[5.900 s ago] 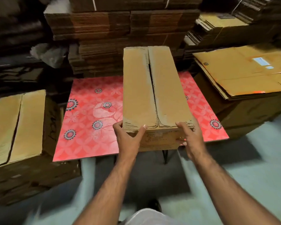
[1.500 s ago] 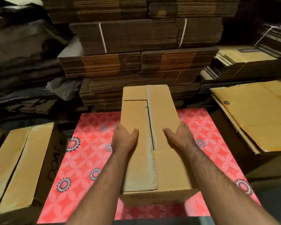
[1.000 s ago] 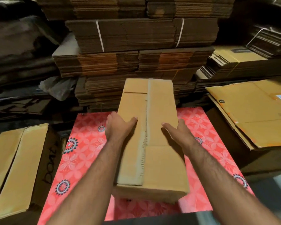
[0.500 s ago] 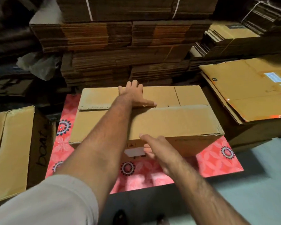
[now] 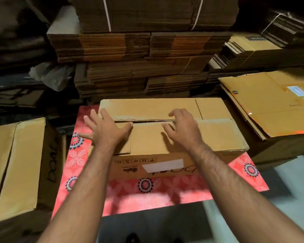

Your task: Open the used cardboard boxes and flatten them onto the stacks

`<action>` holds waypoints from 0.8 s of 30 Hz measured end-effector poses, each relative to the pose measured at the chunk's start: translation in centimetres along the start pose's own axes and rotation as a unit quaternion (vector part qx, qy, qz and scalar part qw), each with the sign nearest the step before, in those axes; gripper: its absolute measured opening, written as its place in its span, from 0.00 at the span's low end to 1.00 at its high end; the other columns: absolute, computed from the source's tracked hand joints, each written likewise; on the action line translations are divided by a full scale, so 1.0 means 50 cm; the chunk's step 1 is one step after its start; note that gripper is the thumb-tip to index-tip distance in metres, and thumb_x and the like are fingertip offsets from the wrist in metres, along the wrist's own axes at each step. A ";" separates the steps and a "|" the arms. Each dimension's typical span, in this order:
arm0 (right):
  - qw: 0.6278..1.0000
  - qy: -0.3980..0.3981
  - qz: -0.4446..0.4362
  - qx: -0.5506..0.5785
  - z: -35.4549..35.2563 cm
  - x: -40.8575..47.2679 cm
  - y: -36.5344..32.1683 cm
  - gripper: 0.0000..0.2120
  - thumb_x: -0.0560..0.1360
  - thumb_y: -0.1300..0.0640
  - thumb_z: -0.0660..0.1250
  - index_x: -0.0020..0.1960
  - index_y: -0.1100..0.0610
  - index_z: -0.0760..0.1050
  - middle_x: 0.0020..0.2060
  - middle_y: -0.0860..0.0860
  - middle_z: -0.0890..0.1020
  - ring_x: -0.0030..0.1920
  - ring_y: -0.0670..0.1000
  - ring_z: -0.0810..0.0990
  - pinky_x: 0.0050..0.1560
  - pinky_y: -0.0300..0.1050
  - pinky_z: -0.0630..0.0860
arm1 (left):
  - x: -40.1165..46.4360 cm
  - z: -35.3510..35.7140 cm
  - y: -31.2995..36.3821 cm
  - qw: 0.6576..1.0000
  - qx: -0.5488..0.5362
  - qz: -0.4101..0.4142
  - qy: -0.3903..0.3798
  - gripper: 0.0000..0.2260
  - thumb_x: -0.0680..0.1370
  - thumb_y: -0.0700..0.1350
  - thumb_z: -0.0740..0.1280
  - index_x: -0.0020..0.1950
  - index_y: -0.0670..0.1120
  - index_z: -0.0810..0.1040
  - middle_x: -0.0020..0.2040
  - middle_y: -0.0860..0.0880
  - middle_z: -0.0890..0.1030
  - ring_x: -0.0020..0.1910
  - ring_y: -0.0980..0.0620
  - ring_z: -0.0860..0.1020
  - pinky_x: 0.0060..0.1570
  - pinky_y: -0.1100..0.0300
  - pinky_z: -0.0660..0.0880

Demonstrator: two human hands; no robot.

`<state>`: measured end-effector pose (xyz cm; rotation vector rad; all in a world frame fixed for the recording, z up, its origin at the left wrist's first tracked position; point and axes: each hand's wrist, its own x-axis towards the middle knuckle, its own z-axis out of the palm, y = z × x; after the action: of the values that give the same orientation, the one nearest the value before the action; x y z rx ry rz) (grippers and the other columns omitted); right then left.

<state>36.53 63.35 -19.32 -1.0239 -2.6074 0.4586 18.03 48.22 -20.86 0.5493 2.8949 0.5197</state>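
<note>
On the red flower-print table [image 5: 123, 195], centre of view: closed cardboard box [image 5: 216, 135] lying long side toward the camera, top flaps meeting at a seam running left-right.

Left hand [image 5: 107, 130]: flat on the top at the box's left end, fingers spread, some fingertips past the left edge over the table. Right hand [image 5: 181, 128]: over the seam near mid-box, fingers apart and lightly curled, tips at the seam; can't tell if they're hooked under the far flap. Nothing gripped.

Edges/room: box back edge sits close to the banded stacks of flattened cardboard [image 5: 144, 55] behind. Table shows free strips in front of the box and at its left. Left of the table, another closed box [image 5: 19, 160], close by. Right, a flattened-carton stack [image 5: 274, 106], near the table's right edge. Grey floor [image 5: 288, 195] open at front right.

Writing: box front face has a blank white label [image 5: 162, 165], a row of handling symbols and "boat" lettering, all upside down from here. Left box side reads "boat" in black. Right stack's top carton has a small blue label, unreadable.
</note>
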 end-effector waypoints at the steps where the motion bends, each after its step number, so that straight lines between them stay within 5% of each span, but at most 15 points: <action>1: 1.000 -0.006 -0.009 -0.020 0.014 0.008 0.005 0.25 0.79 0.42 0.68 0.71 0.53 0.71 0.67 0.51 0.74 0.67 0.53 0.72 0.66 0.54 0.72 | -0.019 0.002 -0.010 1.000 -0.012 -0.019 -0.011 0.54 0.66 0.76 0.68 0.81 0.47 0.52 0.83 0.43 0.47 0.80 0.37 0.49 0.68 0.22 0.50; 5: 0.996 -0.042 -0.036 -0.063 0.059 0.001 0.045 0.35 0.79 0.34 0.62 0.79 0.50 0.61 0.80 0.49 0.62 0.79 0.52 0.59 0.76 0.61 0.59 | -0.084 0.036 -0.001 1.000 0.017 -0.018 0.011 0.61 0.62 0.81 0.64 0.81 0.46 0.48 0.82 0.41 0.39 0.78 0.35 0.54 0.66 0.31 0.61; 12: 0.990 -0.066 -0.109 -0.067 0.050 0.013 0.110 0.36 0.80 0.33 0.58 0.82 0.48 0.56 0.82 0.48 0.57 0.82 0.51 0.55 0.80 0.61 0.54 | -0.133 0.081 0.050 0.991 0.076 -0.050 0.095 0.58 0.64 0.82 0.58 0.81 0.43 0.55 0.82 0.38 0.48 0.74 0.36 0.61 0.61 0.38 0.66; 18: 0.976 -0.010 -0.212 -0.057 0.072 0.079 0.065 0.32 0.79 0.36 0.65 0.73 0.56 0.70 0.69 0.53 0.75 0.69 0.54 0.72 0.72 0.52 0.70 | -0.132 0.092 0.055 0.982 0.070 -0.067 0.162 0.50 0.67 0.80 0.61 0.73 0.42 0.62 0.70 0.41 0.68 0.66 0.38 0.70 0.58 0.40 0.69; 21: 0.965 -0.006 -0.241 -0.106 0.091 0.101 0.036 0.25 0.80 0.37 0.63 0.67 0.55 0.73 0.59 0.52 0.78 0.58 0.52 0.75 0.60 0.48 0.76 | -0.138 0.091 0.057 0.978 0.073 -0.058 0.189 0.45 0.67 0.78 0.62 0.66 0.42 0.65 0.62 0.42 0.70 0.60 0.39 0.72 0.58 0.41 0.71; 24: 0.957 0.003 -0.264 -0.116 0.100 0.107 0.040 0.22 0.83 0.40 0.59 0.65 0.56 0.75 0.57 0.52 0.80 0.54 0.52 0.77 0.54 0.47 0.77 | -0.132 0.082 0.067 0.978 0.091 -0.076 0.170 0.47 0.67 0.79 0.60 0.69 0.42 0.66 0.64 0.43 0.69 0.63 0.40 0.71 0.64 0.39 0.69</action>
<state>32.02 67.55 -23.78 -0.3433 -2.8239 0.0188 26.05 49.90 -22.91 0.2794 3.2992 0.3593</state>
